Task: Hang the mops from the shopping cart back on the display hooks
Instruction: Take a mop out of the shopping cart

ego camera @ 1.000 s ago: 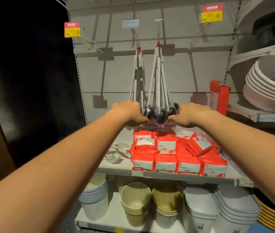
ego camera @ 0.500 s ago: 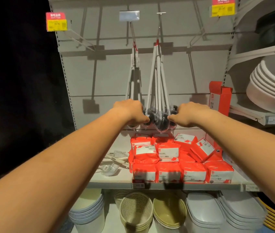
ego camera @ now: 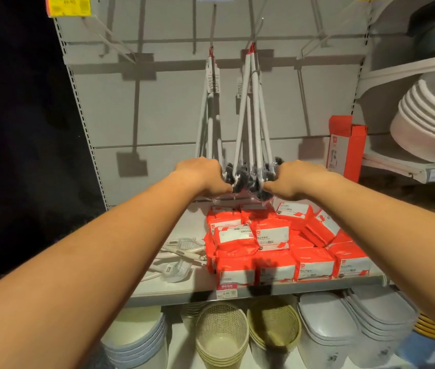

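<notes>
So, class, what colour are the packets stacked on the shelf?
The packets are red with white labels; the head view shows them best.

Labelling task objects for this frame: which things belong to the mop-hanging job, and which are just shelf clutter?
Job: mops, hooks, left hand and right hand, both gripping the mop heads.
Lying about: red packs, baskets, basins, red box, bins, price tag.

Display hooks (ego camera: pixel 213 25) cut off above.

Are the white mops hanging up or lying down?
Hanging up. The mops dangle from the display hooks by their red tops; the left hand and right hand grip the black heads below.
</notes>
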Available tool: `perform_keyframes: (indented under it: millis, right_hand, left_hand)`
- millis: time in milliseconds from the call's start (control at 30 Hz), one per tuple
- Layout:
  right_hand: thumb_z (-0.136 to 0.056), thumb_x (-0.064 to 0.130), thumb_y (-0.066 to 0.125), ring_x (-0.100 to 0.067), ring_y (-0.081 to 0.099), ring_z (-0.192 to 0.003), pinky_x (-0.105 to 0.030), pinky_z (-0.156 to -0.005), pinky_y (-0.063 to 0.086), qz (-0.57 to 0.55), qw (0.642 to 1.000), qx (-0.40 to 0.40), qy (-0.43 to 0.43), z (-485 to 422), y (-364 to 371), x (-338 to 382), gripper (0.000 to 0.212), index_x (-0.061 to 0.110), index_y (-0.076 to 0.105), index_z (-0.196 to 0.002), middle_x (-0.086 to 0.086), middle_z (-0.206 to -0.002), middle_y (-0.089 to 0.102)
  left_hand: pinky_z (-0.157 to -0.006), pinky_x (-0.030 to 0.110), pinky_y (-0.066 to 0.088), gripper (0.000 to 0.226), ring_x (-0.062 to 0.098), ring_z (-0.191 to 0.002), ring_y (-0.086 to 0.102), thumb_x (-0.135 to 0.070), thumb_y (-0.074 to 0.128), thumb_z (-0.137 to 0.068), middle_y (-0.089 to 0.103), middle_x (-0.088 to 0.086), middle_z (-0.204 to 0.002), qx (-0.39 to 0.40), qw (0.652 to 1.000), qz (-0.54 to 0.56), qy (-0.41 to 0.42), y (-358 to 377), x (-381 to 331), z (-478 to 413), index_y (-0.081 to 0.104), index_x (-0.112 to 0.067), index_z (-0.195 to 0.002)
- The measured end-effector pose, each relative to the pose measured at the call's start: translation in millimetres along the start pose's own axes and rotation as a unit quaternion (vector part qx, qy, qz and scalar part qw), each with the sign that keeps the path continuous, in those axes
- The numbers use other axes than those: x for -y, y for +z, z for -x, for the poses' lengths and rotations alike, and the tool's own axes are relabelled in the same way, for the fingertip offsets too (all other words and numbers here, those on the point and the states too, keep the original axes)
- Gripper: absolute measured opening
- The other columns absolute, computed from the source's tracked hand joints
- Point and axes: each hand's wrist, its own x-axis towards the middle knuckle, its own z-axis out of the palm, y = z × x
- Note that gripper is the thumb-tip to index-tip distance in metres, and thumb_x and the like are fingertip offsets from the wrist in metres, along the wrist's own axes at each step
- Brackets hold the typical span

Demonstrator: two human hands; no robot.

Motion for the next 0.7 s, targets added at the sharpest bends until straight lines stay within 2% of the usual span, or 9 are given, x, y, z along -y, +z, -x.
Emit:
perform_keyframes:
  millis: [67,200,267,333,433,500,600,700]
  right_hand:
    - [-0.094,0.053,0.038,-0.03,0.054,-0.098,-0.038,-0.087,0.046,0.002,1.0,0.004,0.002,-5,2,2,0.047,0.013,0.056,-0.111,-0.014,-0.111,0.056]
    - [-0.095,0.051,0.038,-0.028,0.053,-0.088,-0.034,-0.08,0.044,0.006,1.0,0.003,0.004,-19,5,-2,0.044,0.011,0.048,-0.081,-0.008,-0.095,0.052]
    - [-0.095,0.051,0.039,-0.027,0.053,-0.087,-0.034,-0.079,0.043,-0.002,1.0,0.001,0.0,-31,7,-8,0.044,0.011,0.049,-0.078,-0.007,-0.093,0.052]
    - [-0.095,0.052,0.039,-0.028,0.051,-0.088,-0.034,-0.078,0.043,-0.004,1.0,0.001,-0.004,-43,9,-17,0.042,0.012,0.048,-0.086,-0.007,-0.094,0.05]
    - [-0.095,0.052,0.039,-0.028,0.049,-0.086,-0.033,-0.076,0.04,-0.003,1.0,0.001,-0.008,-63,9,-32,0.041,0.014,0.047,-0.085,-0.007,-0.093,0.049]
    - [-0.095,0.052,0.04,-0.026,0.05,-0.085,-0.031,-0.075,0.038,-0.005,1.0,-0.004,-0.011,-77,7,-43,0.042,0.014,0.053,-0.087,-0.006,-0.093,0.051]
    - [-0.095,0.053,0.04,-0.025,0.049,-0.087,-0.03,-0.075,0.037,-0.01,1.0,-0.017,-0.02,-97,2,-60,0.048,0.012,0.059,-0.113,-0.009,-0.102,0.057]
    - [-0.095,0.053,0.04,-0.026,0.047,-0.089,-0.031,-0.077,0.038,-0.009,0.999,-0.021,-0.038,-116,4,-73,0.052,0.011,0.057,-0.121,-0.011,-0.118,0.06]
  left_hand:
    - [-0.069,0.032,0.038,0.038,0.023,-0.088,0.053,-0.053,0.052,-0.089,0.059,0.001,-0.098,0.003,1.0,0.004,0.005,5,2,-6,0.064,-0.02,-0.104]
    - [-0.07,0.033,0.04,0.037,0.023,-0.089,0.053,-0.053,0.052,-0.089,0.056,0.001,-0.096,0.007,1.0,0.004,0.005,8,1,-22,0.063,-0.02,-0.103]
    - [-0.071,0.033,0.041,0.036,0.023,-0.088,0.052,-0.052,0.052,-0.089,0.057,0.001,-0.096,0.006,1.0,0.003,0.006,9,-3,-33,0.062,-0.02,-0.101]
    - [-0.071,0.033,0.041,0.035,0.023,-0.089,0.052,-0.052,0.052,-0.089,0.057,0.001,-0.097,0.004,1.0,0.003,0.006,10,-9,-45,0.06,-0.021,-0.101]
    - [-0.069,0.032,0.039,0.036,0.023,-0.088,0.053,-0.052,0.052,-0.089,0.057,-0.001,-0.094,0.005,1.0,0.0,0.002,11,-21,-64,0.063,-0.019,-0.1]
    - [-0.069,0.031,0.039,0.037,0.023,-0.088,0.054,-0.052,0.052,-0.089,0.058,0.0,-0.093,0.009,1.0,0.0,-0.005,10,-28,-77,0.064,-0.019,-0.102]
    - [-0.071,0.031,0.041,0.036,0.022,-0.09,0.056,-0.053,0.052,-0.09,0.06,-0.001,-0.096,0.002,1.0,0.004,-0.018,8,-37,-98,0.065,-0.021,-0.103]
    - [-0.071,0.032,0.041,0.038,0.021,-0.092,0.057,-0.054,0.052,-0.09,0.06,-0.002,-0.095,0.0,0.999,-0.005,-0.033,8,-46,-116,0.064,-0.021,-0.104]
